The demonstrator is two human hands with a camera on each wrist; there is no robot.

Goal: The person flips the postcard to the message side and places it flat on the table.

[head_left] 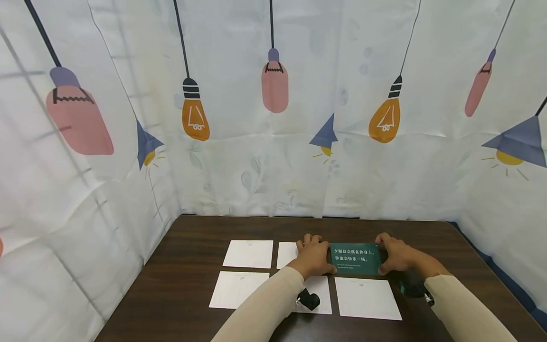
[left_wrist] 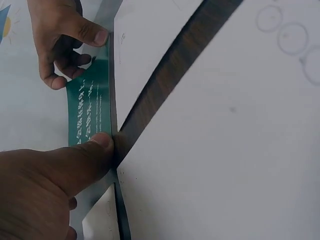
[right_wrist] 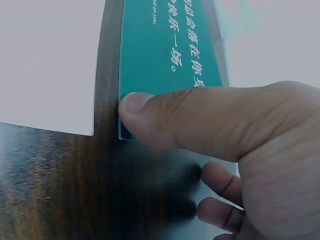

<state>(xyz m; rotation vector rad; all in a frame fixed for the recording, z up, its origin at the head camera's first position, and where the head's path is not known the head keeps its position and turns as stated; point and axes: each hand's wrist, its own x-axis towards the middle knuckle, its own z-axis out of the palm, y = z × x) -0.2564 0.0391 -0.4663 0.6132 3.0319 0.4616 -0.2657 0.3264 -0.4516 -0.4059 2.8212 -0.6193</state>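
A green postcard [head_left: 355,266] with white Chinese writing lies at the right of the back row on the dark table. My left hand [head_left: 314,256] grips its left end, the thumb at the near corner. At the right end, my right hand [head_left: 398,255] holds the card with its thumb at the near corner and a finger at the far one. The left wrist view shows both hands on the postcard [left_wrist: 89,107]. In the right wrist view, the thumb rests on the corner of the postcard [right_wrist: 150,55], beside a white card [right_wrist: 47,60].
White cards lie in two rows: one at the back left [head_left: 249,254], one partly behind my left hand [head_left: 285,254], and front ones at left [head_left: 237,290], middle [head_left: 319,289] and right [head_left: 367,299]. A patterned curtain [head_left: 256,166] surrounds the brown table [head_left: 171,285].
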